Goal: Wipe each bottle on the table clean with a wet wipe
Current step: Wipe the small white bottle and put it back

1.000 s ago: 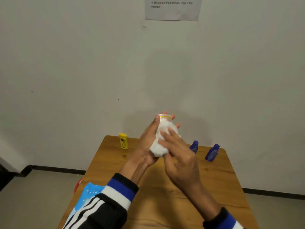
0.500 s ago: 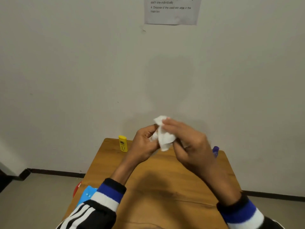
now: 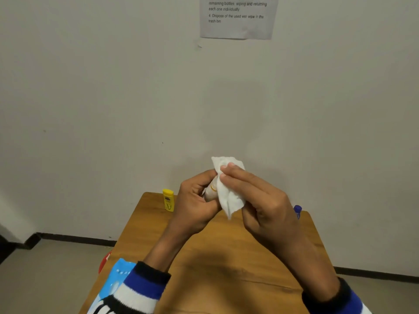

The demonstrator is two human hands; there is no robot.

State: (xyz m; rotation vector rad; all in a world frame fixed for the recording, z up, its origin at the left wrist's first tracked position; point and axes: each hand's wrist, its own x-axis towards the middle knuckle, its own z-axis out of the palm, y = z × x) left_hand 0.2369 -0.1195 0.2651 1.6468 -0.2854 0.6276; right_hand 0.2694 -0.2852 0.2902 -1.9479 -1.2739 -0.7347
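A small pale bottle [image 3: 210, 191] with an orange band is held above the wooden table [image 3: 226, 257], gripped in my left hand [image 3: 195, 205]. My right hand [image 3: 260, 200] presses a white wet wipe [image 3: 229, 193] against the bottle's right side, and the wipe covers most of it. A yellow bottle [image 3: 168, 199] stands upright at the table's far left corner. The cap of a blue bottle [image 3: 297, 209] shows at the far right, behind my right hand; the rest of it is hidden.
A blue wet wipe pack [image 3: 114, 282] lies at the table's near left edge, partly under my left sleeve. Something red [image 3: 104, 260] sits low beside the table's left edge. The table stands against a white wall with a printed sheet [image 3: 237, 17].
My right hand moved from the bottle's front to its right side, dragging the wipe over its top. The bottle, upright a second ago, now lies tilted in my left hand. The view tipped down.
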